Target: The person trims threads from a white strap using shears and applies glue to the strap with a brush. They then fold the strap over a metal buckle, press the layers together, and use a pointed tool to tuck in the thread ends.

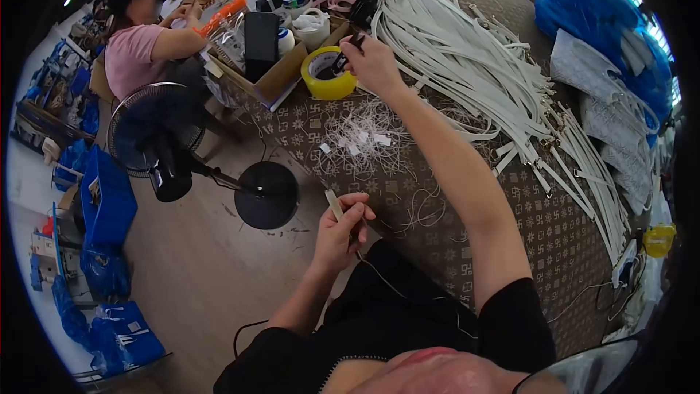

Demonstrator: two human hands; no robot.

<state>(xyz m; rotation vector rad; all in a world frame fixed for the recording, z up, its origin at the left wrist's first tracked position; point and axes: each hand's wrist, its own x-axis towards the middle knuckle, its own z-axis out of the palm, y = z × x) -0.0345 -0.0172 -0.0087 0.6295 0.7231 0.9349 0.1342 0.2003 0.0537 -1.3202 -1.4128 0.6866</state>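
Observation:
Over the edge of the table, my left hand [340,235] is closed around a narrow pale strap [334,206]. Its flat end sticks up above my fingers, and a thin length trails down across my lap. My right hand [375,64] reaches far across the table, fingers pinched on a small dark object [356,41] that they mostly hide. Just beside those fingers stands a roll of yellow tape [329,86], with something black inside its ring. Nearer to me lies a tangle of white strings with small tags [359,143].
A big pile of white straps [459,58] with metal ends covers the table's right side. A cardboard box [281,76] of supplies stands at back left. A black fan [157,131] on a round base is left of the table; a person in pink [135,58] works beyond.

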